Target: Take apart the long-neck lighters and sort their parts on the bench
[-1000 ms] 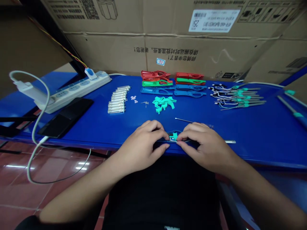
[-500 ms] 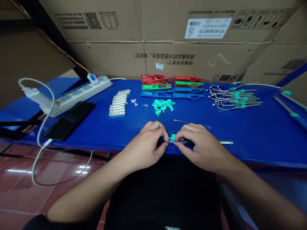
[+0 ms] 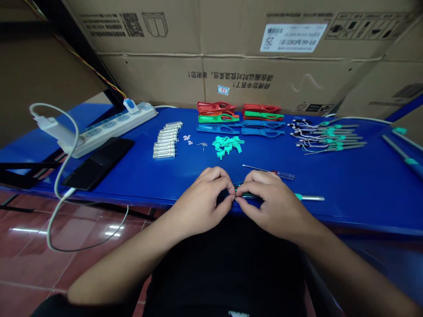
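My left hand (image 3: pixel 211 196) and my right hand (image 3: pixel 269 198) meet at the table's front edge, each closed in a pinch, thumb and forefinger tips almost touching. Whatever sits between the fingertips is too small and covered to make out. Mostly hidden beneath them lies a blue plastic handle piece (image 3: pixel 238 183) with thin wires and a bit of teal. From under my right hand a metal tube (image 3: pixel 313 198) with a teal collar (image 3: pixel 298 196) sticks out to the right. Just beyond that hand lies a screwdriver (image 3: pixel 283 175) with a clear handle.
Behind lie teal plastic parts (image 3: pixel 226 146), blue handle shells (image 3: pixel 218 129), red shells (image 3: pixel 216 106), and wired metal rods (image 3: pixel 343 137). Leftward are clear-silver pieces (image 3: pixel 165 141), pink bits (image 3: pixel 187 139), small pins (image 3: pixel 202 144), a phone (image 3: pixel 99 163) and a power strip (image 3: pixel 115 127). Cardboard (image 3: pixel 165 79) stands behind.
My fingertips have come closer together, and the teal part between them is now mostly covered. More of the screwdriver and the tube's teal collar shows. The view has shifted slightly.
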`<action>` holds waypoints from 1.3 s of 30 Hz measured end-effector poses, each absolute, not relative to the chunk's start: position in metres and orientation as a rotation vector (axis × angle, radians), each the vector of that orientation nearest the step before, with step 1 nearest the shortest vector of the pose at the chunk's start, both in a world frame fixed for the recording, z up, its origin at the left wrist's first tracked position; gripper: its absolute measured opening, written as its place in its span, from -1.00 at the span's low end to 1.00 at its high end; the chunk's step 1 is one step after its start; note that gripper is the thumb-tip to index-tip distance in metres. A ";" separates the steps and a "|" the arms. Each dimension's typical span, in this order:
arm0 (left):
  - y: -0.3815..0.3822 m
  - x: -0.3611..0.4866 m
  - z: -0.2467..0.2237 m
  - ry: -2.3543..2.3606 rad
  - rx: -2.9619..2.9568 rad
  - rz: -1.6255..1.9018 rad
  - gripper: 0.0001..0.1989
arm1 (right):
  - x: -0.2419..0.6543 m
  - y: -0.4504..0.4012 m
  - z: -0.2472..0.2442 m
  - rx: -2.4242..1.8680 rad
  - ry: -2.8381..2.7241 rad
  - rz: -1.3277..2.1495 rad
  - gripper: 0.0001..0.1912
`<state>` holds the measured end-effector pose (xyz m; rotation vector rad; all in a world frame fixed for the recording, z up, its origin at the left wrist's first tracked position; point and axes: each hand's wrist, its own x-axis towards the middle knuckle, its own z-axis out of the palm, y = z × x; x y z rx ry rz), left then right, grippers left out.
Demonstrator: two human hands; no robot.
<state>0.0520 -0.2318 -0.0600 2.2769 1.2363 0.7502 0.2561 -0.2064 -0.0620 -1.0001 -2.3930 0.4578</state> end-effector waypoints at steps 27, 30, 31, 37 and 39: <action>-0.210 -0.045 -0.047 2.005 2.546 0.582 -0.65 | 0.251 -0.191 -0.033 -0.988 -2.421 0.164 -0.90; -0.180 -0.038 -0.035 2.071 2.562 0.310 -0.67 | 0.249 -0.183 -0.022 -0.957 -2.418 0.121 -0.88; -0.169 -0.037 -0.032 2.080 2.558 0.195 -0.68 | 0.250 -0.182 -0.021 -0.954 -2.416 0.113 -0.88; -0.134 -0.034 -0.035 2.029 2.591 -0.071 -0.63 | 0.258 -0.189 -0.028 -0.939 -2.381 0.108 -0.87; -0.136 -0.034 -0.039 1.973 2.622 -0.009 -0.63 | 0.260 -0.194 -0.032 -0.937 -2.365 0.120 -0.88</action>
